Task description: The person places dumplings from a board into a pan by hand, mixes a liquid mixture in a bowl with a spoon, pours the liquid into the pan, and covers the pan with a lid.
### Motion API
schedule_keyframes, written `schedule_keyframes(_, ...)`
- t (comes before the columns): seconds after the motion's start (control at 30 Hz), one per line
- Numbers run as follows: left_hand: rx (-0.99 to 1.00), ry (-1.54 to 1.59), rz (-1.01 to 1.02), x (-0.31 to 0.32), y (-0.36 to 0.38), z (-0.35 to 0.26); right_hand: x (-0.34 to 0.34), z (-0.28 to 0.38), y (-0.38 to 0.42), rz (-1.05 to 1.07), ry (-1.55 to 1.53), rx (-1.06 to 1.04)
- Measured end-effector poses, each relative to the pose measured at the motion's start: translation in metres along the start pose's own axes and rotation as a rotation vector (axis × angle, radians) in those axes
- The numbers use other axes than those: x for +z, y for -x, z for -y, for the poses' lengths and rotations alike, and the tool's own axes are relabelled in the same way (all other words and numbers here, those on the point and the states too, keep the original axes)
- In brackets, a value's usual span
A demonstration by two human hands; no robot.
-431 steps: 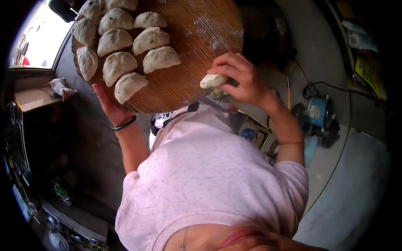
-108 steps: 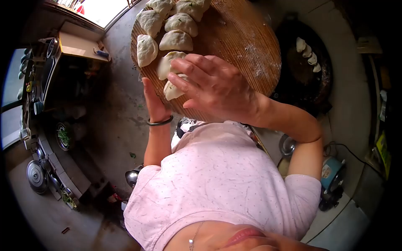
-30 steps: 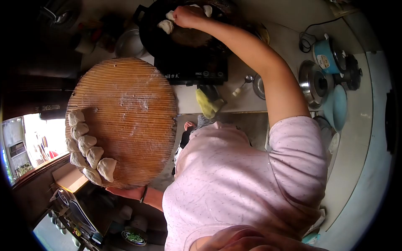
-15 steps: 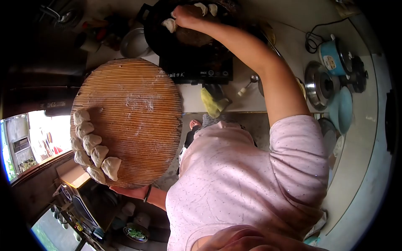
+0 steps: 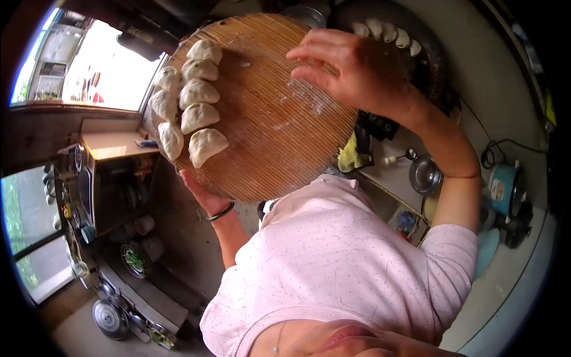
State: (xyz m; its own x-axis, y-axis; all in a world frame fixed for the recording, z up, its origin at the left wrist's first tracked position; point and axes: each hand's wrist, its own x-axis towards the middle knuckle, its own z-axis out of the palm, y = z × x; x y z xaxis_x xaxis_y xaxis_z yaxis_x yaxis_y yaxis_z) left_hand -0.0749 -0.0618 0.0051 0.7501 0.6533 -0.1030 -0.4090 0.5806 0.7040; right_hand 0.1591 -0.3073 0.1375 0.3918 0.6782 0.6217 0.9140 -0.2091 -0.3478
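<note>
A round ridged wooden board [image 5: 267, 137], dusted with flour, is tilted in front of my chest. My left hand [image 5: 204, 195] supports its lower edge from below, the palm against it and part of the fingers hidden. Several white dumplings [image 5: 200, 116] lie in two rows on the board's left side. My right hand [image 5: 333, 62] is over the board's upper right part, fingers apart and slightly curled, holding nothing. Beyond it, more dumplings [image 5: 388, 32] lie in a curve in a dark wok [image 5: 431, 65].
A yellow-green cloth [image 5: 353, 153] hangs at the counter edge. On the counter [image 5: 389, 169] are a metal bowl [image 5: 425, 174] and a blue pot [image 5: 504, 188] with a black cord. A wooden cabinet [image 5: 113, 146] stands at left under a bright window.
My right hand has come back from the wok to over the board, letting go of a dumpling. The view has turned, with the board now higher and further right.
</note>
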Motion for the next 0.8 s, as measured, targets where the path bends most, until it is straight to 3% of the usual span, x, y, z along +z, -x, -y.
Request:
schedule_keyframes(0.2,-0.036,0.077,0.13,0.011,0.006,0.007,0.069,0.088,-0.029,0.198,0.022,-0.331)
schedule_keyframes(0.43,0.029,-0.009,0.114,0.012,0.01,0.014,0.113,0.098,-0.033,0.226,0.226,-0.459)
schedule_keyframes(0.53,0.009,0.019,0.096,0.009,0.013,0.016,0.116,0.097,-0.021,0.169,0.166,-0.487)
schedule_keyframes(0.73,-0.045,0.064,0.111,-0.004,0.009,0.016,0.1,0.097,0.003,0.093,-0.004,-0.28)
schedule_keyframes(0.8,-0.094,0.139,0.144,-0.006,0.009,0.011,0.067,0.084,0.007,0.132,-0.127,0.004)
